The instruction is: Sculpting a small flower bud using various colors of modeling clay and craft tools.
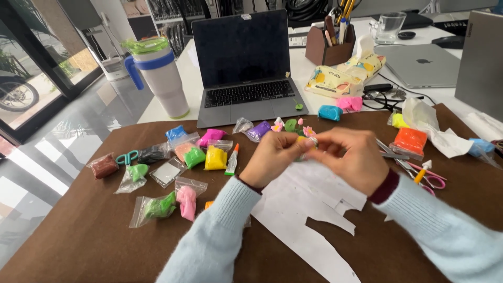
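Both hands, left hand [273,153] and right hand [352,157], pinch a small clay flower piece [305,137] between them. Bagged clay lumps [215,158] lie left on the counter [84,230].

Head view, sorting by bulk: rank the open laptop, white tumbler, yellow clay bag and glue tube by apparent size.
1. open laptop
2. white tumbler
3. yellow clay bag
4. glue tube
Laptop and tumbler sit farther off, so they only look smaller than they are.

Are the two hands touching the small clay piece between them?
Touching. The head view shows the fingertips of the left hand and the right hand closed around the small clay piece, with no gap visible.
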